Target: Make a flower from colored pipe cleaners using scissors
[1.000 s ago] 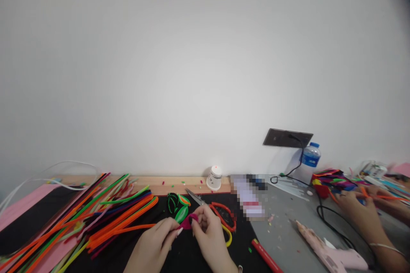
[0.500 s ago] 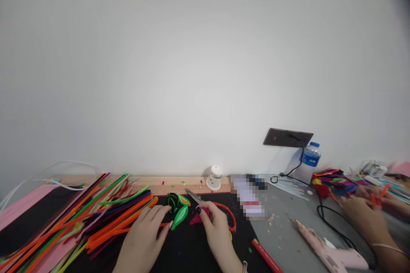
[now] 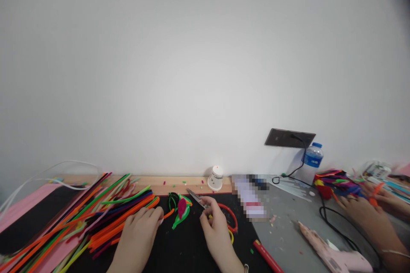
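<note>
Magenta petal (image 3: 182, 208) moved leftward | long axis pointing away | left grip (image 3: 141, 230): orange stem (image 3: 169, 214) | right grip (image 3: 214, 224): unclear

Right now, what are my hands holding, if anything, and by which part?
Your left hand appears to pinch an orange pipe cleaner near its tip. Your right hand covers part of the scissors; any grip is unclear.

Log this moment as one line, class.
left hand: at orange pipe cleaners | right hand: over scissors, grip unclear | magenta piece: on green piece
</note>
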The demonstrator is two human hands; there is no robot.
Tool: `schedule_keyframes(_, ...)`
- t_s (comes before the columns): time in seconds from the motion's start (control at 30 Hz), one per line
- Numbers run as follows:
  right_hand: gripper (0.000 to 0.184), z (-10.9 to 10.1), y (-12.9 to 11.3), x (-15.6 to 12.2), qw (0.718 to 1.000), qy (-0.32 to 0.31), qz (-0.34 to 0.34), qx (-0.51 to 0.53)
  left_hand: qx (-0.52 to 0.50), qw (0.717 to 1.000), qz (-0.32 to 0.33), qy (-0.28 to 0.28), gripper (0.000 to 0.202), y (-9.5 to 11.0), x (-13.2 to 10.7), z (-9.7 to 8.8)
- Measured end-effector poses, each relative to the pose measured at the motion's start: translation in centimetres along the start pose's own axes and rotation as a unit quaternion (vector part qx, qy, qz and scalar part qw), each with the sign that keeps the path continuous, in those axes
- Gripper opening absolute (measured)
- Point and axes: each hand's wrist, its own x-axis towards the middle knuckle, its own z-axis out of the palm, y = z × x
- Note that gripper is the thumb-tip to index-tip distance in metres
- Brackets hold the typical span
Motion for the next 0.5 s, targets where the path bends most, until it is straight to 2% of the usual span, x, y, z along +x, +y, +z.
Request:
schedule_keyframes(0.13, 0.027, -0.2, -0.4, 0.2, 1.000, -0.010, 0.010, -0.023, -0.026, 0.999, -0.021, 0.005, 0.027, -1.9, 0.7, 0.1)
schedule_keyframes(0.27, 0.027, -0.1, -0.6, 0.2, 1.000, -0.015, 0.001, -0.009, -0.005, 0.998, -0.056, 0.040, 0.031, -3.7, 1.3, 0.0)
schedule_keyframes(0.5, 0.024, -0.1, -0.3, 0.1, 0.999, -0.023, 0.005, 0.026, 0.003, 0.999, -0.050, -0.004, 0.020, -4.3, 1.1, -0.1)
